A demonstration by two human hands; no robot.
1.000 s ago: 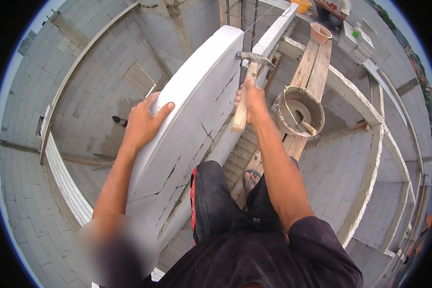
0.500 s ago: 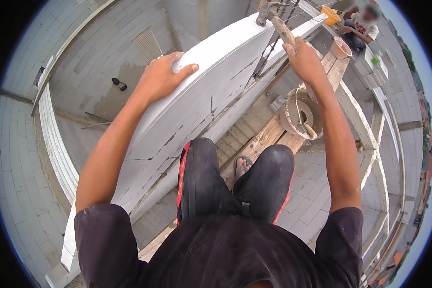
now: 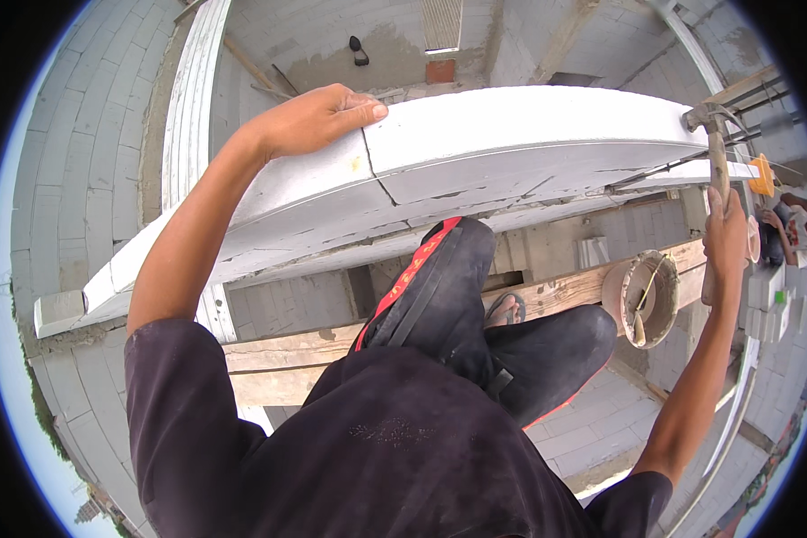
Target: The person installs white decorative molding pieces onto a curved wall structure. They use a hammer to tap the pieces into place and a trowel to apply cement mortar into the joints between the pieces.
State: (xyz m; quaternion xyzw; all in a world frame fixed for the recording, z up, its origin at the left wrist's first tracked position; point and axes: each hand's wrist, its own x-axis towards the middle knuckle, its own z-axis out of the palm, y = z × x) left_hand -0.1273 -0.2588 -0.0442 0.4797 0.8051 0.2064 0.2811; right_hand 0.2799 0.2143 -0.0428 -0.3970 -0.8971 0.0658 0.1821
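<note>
My left hand [image 3: 318,123] lies on the white top face of a light block wall [image 3: 529,117], its thumb stretched along the surface. Part of its fingers is hidden over the far side. Just right of the thumb, a dark joint [image 3: 378,169] runs between two blocks. Away to the right, my right hand [image 3: 724,235] is closed round the wooden handle of a claw hammer [image 3: 718,152]. The hammer's metal head is at the right end of the wall's top; whether it touches the block I cannot tell.
Wooden planks [image 3: 282,363] run below my legs. A mortar-stained bucket [image 3: 615,291] with a tool in it stands on them at right. Thin metal bars [image 3: 762,130] stick out past the wall's end. Beyond are an orange bucket [image 3: 762,176] and another person [image 3: 787,224].
My view has turned left, so the wall now lies more across it and the bucket appears farther right. My hands are farther apart in the picture. The hammer stays by the wall's right end.
</note>
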